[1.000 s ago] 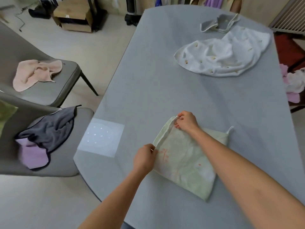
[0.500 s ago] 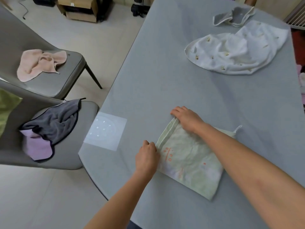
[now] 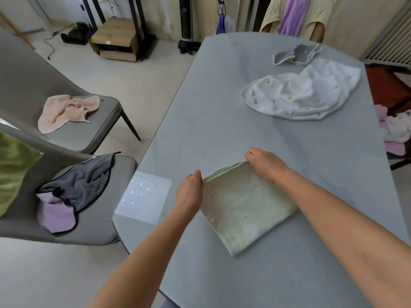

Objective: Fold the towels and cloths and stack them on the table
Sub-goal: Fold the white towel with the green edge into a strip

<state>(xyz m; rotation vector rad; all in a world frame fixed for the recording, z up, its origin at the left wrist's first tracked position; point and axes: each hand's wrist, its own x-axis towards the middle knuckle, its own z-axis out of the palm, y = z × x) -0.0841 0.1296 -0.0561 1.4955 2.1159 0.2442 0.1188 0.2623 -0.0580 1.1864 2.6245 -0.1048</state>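
The left hand point(image 3: 189, 192) pinches the near-left corner of the pale green cloth point(image 3: 246, 205), and the right hand point(image 3: 265, 163) grips the far corner, fingers curled over the edge. Since a moment ago the cloth has been folded over: the orange print that faced up is now mostly hidden, apparently underneath. No writing is legible. The cloth lies flat on the grey surface point(image 3: 222, 107), between both grips; a white cloth point(image 3: 300, 96) lies well beyond
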